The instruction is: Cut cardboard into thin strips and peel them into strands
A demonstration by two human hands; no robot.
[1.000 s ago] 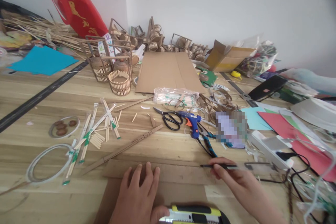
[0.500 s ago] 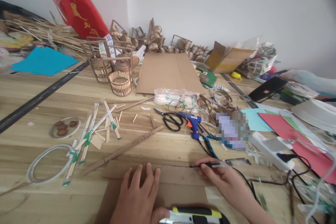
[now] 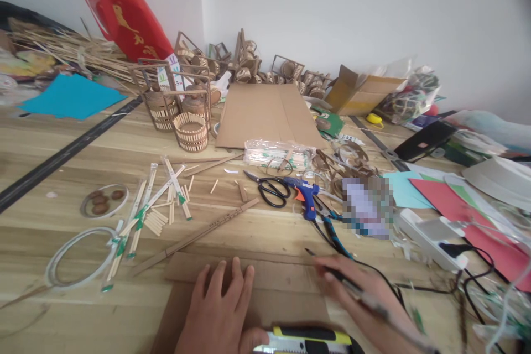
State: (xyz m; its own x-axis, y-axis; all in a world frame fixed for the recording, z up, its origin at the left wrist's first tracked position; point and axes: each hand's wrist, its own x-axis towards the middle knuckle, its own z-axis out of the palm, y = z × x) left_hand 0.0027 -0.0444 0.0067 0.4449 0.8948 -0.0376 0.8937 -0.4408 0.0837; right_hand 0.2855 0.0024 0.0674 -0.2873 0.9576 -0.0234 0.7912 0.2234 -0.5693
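My left hand (image 3: 218, 310) lies with fingers spread on a long cardboard strip (image 3: 282, 275). Under that strip is a larger cardboard piece (image 3: 290, 305), which runs toward me. A yellow-and-black utility knife (image 3: 319, 334) rests on it, its near end beside my left thumb. In my right hand (image 3: 365, 301), slightly blurred, is a dark pen (image 3: 346, 280), gripped between thumb and fingers. The pen's tip points up and left, just past the far edge of the strip near its right end; I cannot tell whether it touches anything.
Beyond the strip lie black-handled scissors (image 3: 274, 191), a blue glue gun (image 3: 306, 196) and a notched wooden strip (image 3: 199, 235). Packaged chopsticks (image 3: 136, 221) are at left, small woven baskets (image 3: 191, 131) behind. A power strip (image 3: 431, 240) with cables sits right.
My right hand has tilted the pen: its tip has lifted off the strip's edge, and its back end has swung down toward me. My left hand stays in place.
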